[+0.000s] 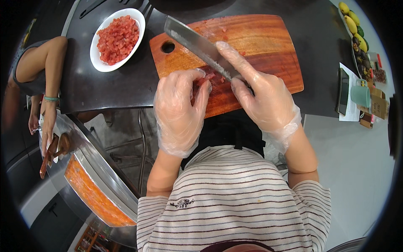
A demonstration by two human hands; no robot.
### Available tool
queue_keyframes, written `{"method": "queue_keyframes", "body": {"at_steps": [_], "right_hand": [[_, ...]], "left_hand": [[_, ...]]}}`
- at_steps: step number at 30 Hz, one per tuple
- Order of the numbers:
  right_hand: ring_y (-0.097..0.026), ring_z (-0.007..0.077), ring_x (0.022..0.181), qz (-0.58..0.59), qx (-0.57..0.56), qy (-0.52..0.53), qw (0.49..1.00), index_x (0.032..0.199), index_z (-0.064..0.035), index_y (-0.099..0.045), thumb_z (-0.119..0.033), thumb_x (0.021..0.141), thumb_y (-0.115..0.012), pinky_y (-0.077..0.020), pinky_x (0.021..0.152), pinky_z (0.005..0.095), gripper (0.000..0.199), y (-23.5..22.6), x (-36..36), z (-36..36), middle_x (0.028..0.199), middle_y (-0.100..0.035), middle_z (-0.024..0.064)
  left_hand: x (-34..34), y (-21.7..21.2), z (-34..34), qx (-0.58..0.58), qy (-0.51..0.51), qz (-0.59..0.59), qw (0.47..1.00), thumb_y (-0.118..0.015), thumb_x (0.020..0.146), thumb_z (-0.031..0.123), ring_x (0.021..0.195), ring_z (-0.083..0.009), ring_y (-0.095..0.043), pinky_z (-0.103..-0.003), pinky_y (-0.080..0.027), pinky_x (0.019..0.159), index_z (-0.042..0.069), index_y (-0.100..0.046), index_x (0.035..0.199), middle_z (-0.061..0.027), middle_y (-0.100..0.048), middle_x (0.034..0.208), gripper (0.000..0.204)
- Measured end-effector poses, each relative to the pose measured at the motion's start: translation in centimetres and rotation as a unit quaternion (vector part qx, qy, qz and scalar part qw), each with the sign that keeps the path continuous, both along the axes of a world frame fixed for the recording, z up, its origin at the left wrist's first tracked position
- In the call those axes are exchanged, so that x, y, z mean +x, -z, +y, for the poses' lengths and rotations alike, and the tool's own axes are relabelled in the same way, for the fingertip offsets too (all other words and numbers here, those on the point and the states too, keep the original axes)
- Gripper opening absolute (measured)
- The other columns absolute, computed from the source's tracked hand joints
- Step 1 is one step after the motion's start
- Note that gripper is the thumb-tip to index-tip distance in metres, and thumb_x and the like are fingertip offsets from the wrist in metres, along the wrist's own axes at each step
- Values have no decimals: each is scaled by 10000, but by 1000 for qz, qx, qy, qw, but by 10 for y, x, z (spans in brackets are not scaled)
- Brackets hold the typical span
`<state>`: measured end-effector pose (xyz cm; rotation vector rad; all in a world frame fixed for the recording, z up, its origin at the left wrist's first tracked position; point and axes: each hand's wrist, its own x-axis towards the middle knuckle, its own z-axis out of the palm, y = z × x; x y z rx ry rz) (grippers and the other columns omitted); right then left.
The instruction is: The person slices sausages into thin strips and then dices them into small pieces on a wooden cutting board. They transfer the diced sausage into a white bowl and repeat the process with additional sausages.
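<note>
My right hand (262,90), in a clear plastic glove, is closed round the knife (193,44), its index finger stretched along the blade. The handle is hidden by the hand. The blade slants over the wooden cutting board (262,33), tip toward the far left. Also gloved, my left hand (178,103) rests at the board's near-left edge, with thumb and curled fingers gathered round small red food pieces (208,77) close to the blade. An oval white bowl (95,59) to the far left holds many red diced cubes (119,40) that look alike.
A dark table (113,90) carries the board and bowl. To the left, another person's arm (53,80) reaches toward wooden-handled tools (49,157) by a metal tray of orange food (92,193). A phone (343,92), green mug (361,94) and yellow fruit (350,23) lie right.
</note>
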<state>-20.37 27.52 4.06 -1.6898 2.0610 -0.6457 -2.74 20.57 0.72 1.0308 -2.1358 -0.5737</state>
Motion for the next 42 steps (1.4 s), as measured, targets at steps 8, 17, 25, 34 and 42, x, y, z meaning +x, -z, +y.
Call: {"method": "queue_keyframes", "body": {"at_steps": [8,17,25,34,42], "right_hand": [[-704,343,724,76,-3,6,997,1548,-297,-509,20,902,-656,-582,664,417,734,-13,1,19,1052,-737,118],[-576,250,465,211,17,-35,977,1571,-379,-473,7,873,-671,-525,458,402,822,-11,14,38,596,-498,69],[-602,262,485,184,19,-48,982,1564,-369,-483,-20,906,-660,-522,468,406,765,-12,1,25,606,-543,81],[-566,231,449,232,35,-54,971,1559,-390,-490,-9,878,-675,-502,437,378,803,-18,11,29,597,-509,57],[-598,258,496,186,13,-53,981,1560,-362,-494,-3,866,-680,-515,472,385,803,-8,4,27,625,-564,80]], "left_hand": [[3,-4,0,-29,13,-8,999,-839,798,52,854,-287,-616,-396,-500,765,73,-711,1013,-73,-679,955,251],[-3,1,4,-58,1,-9,998,-846,794,40,866,-280,-665,-383,-523,788,57,-744,956,-79,-714,940,192],[-6,7,4,-85,-15,25,996,-849,781,17,851,-283,-659,-390,-524,774,60,-710,943,-79,-707,912,217],[-4,10,5,-92,-13,36,995,-851,764,1,838,-281,-653,-388,-522,760,70,-687,906,-68,-705,904,228],[-2,10,9,-74,-23,14,997,-855,784,15,893,-269,-684,-380,-536,811,63,-725,919,-70,-725,945,193]]}}
